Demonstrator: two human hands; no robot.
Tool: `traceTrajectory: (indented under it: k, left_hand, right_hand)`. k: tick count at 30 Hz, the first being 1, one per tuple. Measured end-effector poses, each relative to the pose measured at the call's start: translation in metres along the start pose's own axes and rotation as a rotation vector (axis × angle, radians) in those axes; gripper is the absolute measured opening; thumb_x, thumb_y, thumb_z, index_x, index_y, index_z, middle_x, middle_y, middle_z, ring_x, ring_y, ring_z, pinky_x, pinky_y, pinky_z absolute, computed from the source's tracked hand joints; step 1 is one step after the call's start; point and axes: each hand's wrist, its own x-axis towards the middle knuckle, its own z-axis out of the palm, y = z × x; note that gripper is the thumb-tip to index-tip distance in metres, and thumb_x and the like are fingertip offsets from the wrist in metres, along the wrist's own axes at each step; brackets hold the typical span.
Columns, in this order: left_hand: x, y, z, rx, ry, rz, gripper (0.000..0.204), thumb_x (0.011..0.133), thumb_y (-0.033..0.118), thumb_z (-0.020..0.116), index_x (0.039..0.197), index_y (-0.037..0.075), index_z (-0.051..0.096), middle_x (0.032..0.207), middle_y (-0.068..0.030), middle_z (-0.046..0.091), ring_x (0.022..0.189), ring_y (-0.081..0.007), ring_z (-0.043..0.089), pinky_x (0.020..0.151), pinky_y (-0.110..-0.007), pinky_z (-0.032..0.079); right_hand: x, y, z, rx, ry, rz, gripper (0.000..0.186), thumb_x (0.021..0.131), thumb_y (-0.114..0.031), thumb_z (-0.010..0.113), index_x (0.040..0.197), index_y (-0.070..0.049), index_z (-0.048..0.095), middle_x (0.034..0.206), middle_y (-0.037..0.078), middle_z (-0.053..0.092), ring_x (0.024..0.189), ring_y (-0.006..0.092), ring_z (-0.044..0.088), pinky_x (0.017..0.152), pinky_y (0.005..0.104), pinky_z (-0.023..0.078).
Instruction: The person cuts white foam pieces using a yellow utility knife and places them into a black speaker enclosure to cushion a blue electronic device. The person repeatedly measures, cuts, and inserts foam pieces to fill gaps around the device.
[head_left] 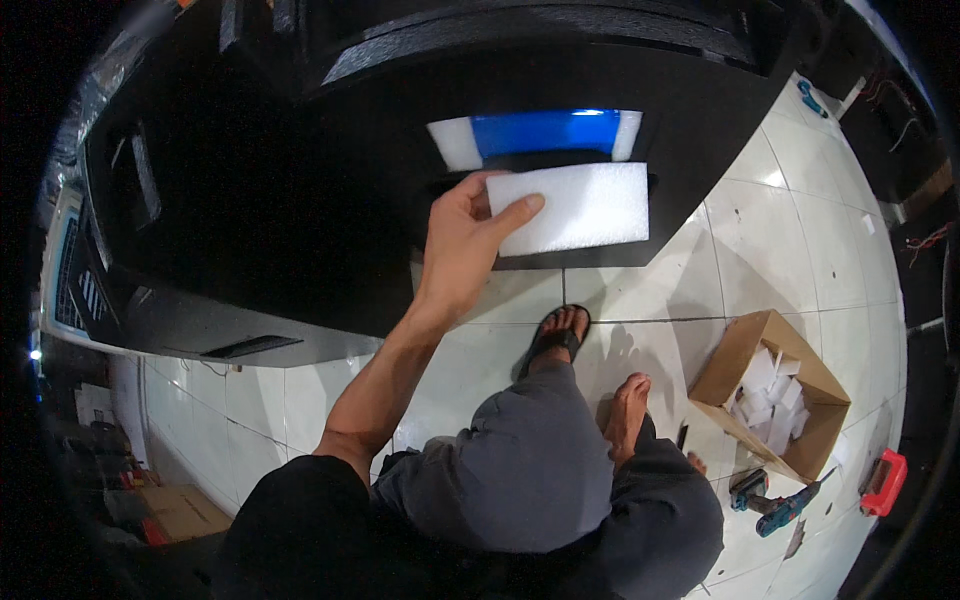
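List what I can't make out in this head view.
Head view:
Left hand: most fingertips hidden behind the white foam block.
Right hand: not in view.
Cardboard box: lower contents hidden by white pieces on top.
Black cabinet: cut off by the upper edge.

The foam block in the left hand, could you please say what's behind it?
Behind the foam block is the black cabinet, with part of the left hand between. Covered cabinet surface and the hand's hidden part cannot be seen.
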Motion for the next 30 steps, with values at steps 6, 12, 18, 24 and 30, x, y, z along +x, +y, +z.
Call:
traceTrajectory:
  k: [6, 12, 18, 24, 30]
  left_hand:
    - [0.022, -0.004, -0.008, -0.185, -0.052, -0.024, 0.039, 0.088, 0.02, 0.071, 0.112, -0.009, 0.063, 0.096, -0.0159, 0.07, 0.083, -0.017, 0.067, 0.075, -0.028, 0.052]
    - [0.038, 0.007, -0.023, -0.19, -0.09, -0.002, 0.043, 0.088, 0.026, 0.072, 0.111, -0.01, 0.064, 0.093, -0.014, 0.069, 0.077, -0.0168, 0.066, 0.064, -0.028, 0.051]
    - [0.055, 0.012, -0.026, -0.235, -0.181, -0.013, 0.047, 0.086, 0.031, 0.074, 0.105, -0.011, 0.066, 0.095, -0.0156, 0.069, 0.079, -0.0184, 0.066, 0.065, -0.029, 0.051]
    - [0.046, 0.01, -0.026, -0.374, -0.146, -0.144, 0.047, 0.09, 0.033, 0.07, 0.103, -0.012, 0.065, 0.095, -0.0182, 0.068, 0.076, -0.0203, 0.067, 0.064, -0.03, 0.056]
    - [0.047, 0.004, -0.03, -0.384, -0.129, -0.072, 0.042, 0.094, 0.028, 0.065, 0.105, -0.013, 0.065, 0.092, -0.019, 0.069, 0.07, -0.0199, 0.068, 0.064, -0.029, 0.058]
  right_hand:
    - [0.048, -0.136, -0.228, 0.786, 0.188, -0.213, 0.037, 0.097, -0.027, 0.06, 0.115, 0.005, 0.064, 0.103, 0.023, 0.069, 0.09, 0.0256, 0.068, 0.079, 0.0373, 0.054]
    - [0.102, -0.279, -0.31, 1.272, -0.103, -0.634, 0.049, 0.098, -0.035, 0.058, 0.116, 0.01, 0.06, 0.098, 0.018, 0.067, 0.087, 0.0217, 0.067, 0.071, 0.0318, 0.057]
    - [0.115, -0.322, -0.316, 1.469, -0.256, -0.576, 0.049, 0.098, -0.039, 0.058, 0.107, 0.009, 0.059, 0.09, 0.019, 0.065, 0.073, 0.0208, 0.066, 0.064, 0.0327, 0.058]
    - [0.124, -0.34, -0.31, 1.653, -0.259, -0.556, 0.04, 0.101, -0.034, 0.055, 0.104, 0.006, 0.059, 0.088, 0.017, 0.066, 0.07, 0.0195, 0.065, 0.063, 0.0324, 0.057]
    - [0.137, -0.342, -0.306, 1.627, -0.286, -0.648, 0.038, 0.102, -0.032, 0.054, 0.103, 0.006, 0.059, 0.084, 0.015, 0.066, 0.068, 0.0179, 0.064, 0.062, 0.0321, 0.056]
